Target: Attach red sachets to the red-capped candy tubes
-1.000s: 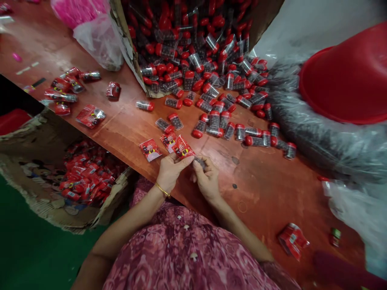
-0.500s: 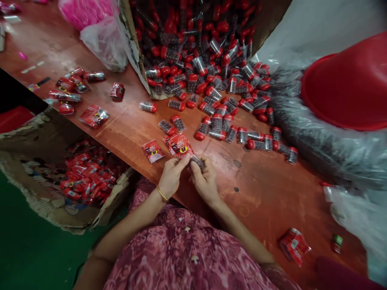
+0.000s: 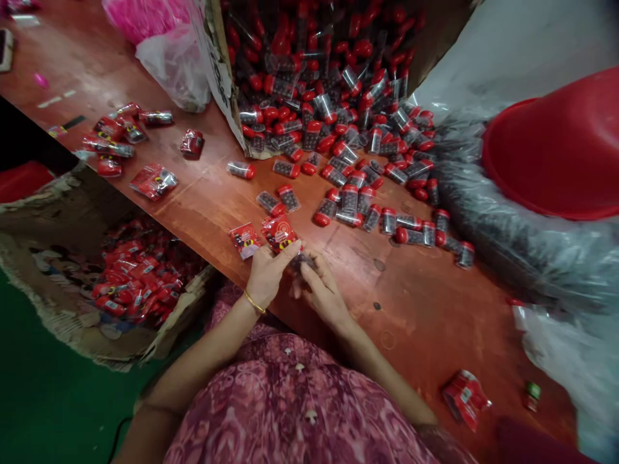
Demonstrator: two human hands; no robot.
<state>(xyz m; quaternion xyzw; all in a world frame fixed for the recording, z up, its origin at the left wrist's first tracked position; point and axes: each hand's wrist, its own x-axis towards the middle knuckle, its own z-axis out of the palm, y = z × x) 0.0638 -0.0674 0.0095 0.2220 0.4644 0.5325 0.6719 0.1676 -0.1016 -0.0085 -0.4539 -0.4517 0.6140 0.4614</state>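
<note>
My left hand (image 3: pixel 267 270) and my right hand (image 3: pixel 322 287) meet at the near edge of a red-brown table (image 3: pixel 425 303). The left fingers pinch a small red printed packet (image 3: pixel 280 233). The right fingers close on a small clear tube with dark contents (image 3: pixel 304 261), held at the packet's mouth. A second red packet (image 3: pixel 245 240) lies flat just left of my hands. Several clear tubes with red caps (image 3: pixel 358 193) lie scattered on the table beyond them.
A tipped cardboard box (image 3: pixel 217 71) spills more red-capped tubes at the back. Filled red packets (image 3: pixel 120 132) lie far left, and more fill a carton (image 3: pixel 130 277) below the table edge. A red basin (image 3: pixel 556 148) on clear plastic stands right. Pink and clear bags (image 3: pixel 169 58) sit behind.
Both hands shifted slightly left and toward the table edge while staying together on the packet and tube. The camera view drifted a little.
</note>
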